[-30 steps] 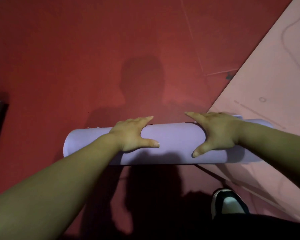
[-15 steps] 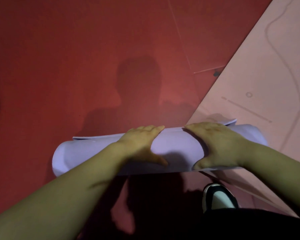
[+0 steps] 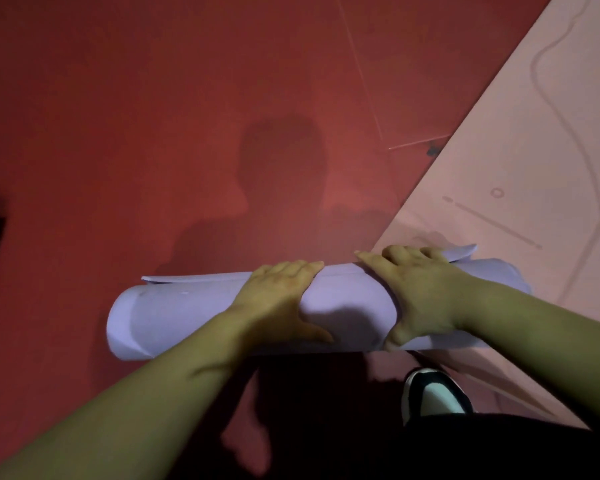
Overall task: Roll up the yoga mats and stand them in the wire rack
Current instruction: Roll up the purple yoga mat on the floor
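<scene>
On red floor (image 3: 118, 133), lilac mat (image 3: 187, 317) under left hand (image 3: 278, 303), right hand (image 3: 420, 296).

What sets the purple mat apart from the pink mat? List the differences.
The purple mat is rolled into a tube; the pink mat lies flat and unrolled. The left hand and right hand rest on the purple mat; no hand is on the pink mat. The pink mat shows printed lines and a small circle; the purple mat looks plain. Both lie on the red floor.
</scene>
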`<state>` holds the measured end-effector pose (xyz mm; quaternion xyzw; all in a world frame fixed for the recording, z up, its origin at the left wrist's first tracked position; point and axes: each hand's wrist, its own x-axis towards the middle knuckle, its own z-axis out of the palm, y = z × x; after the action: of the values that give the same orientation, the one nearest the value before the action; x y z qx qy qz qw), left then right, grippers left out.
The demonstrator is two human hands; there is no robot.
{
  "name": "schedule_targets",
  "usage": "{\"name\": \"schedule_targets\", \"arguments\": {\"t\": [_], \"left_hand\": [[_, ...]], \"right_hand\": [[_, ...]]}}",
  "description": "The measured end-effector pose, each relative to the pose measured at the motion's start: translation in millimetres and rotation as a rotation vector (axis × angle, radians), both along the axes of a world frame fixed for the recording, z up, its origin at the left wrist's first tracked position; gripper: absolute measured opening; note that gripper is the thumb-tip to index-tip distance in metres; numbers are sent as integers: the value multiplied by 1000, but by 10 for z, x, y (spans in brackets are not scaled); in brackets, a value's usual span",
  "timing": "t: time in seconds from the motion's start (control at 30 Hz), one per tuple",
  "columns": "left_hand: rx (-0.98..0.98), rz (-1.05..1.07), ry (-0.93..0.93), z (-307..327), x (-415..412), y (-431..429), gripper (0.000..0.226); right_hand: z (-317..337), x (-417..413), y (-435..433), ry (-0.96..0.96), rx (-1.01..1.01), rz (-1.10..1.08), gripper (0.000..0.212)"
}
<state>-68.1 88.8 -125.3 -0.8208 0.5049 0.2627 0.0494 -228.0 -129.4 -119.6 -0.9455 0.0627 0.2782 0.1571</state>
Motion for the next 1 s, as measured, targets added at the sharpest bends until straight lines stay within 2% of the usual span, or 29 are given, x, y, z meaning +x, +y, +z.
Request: {"name": "schedule_targets", "arguments": {"t": [0.2, 0.33, 0.4, 0.47, 0.57, 0.67, 0.83, 1.0], "left_hand": [[74, 315, -91, 139, 568, 873, 130], [133, 560, -149, 192, 798, 1427, 116], [130, 732, -122, 166, 847, 1590, 112], [75, 929, -51, 127, 879, 1701, 118], [-107, 1114, 89, 67, 935, 1788, 133], [-235, 1300, 160, 14, 1115, 1894, 119], [-282, 1336, 320, 14, 1259, 1923, 110], [-388, 1301, 333, 216, 1259, 2007, 95]], "right_hand": [[5, 400, 331, 12, 34, 31, 142], [-54, 793, 749, -12, 85, 82, 141], [-64, 1003, 986, -19, 111, 91, 141], [-74, 1203, 1212, -27, 123, 123, 143], [-101, 1479, 1478, -6, 145, 160, 145], [-96, 1720, 1663, 64, 206, 167, 148], [-85, 2041, 1930, 88, 332, 25, 143], [63, 2169, 2072, 54, 392, 43, 143]]}}
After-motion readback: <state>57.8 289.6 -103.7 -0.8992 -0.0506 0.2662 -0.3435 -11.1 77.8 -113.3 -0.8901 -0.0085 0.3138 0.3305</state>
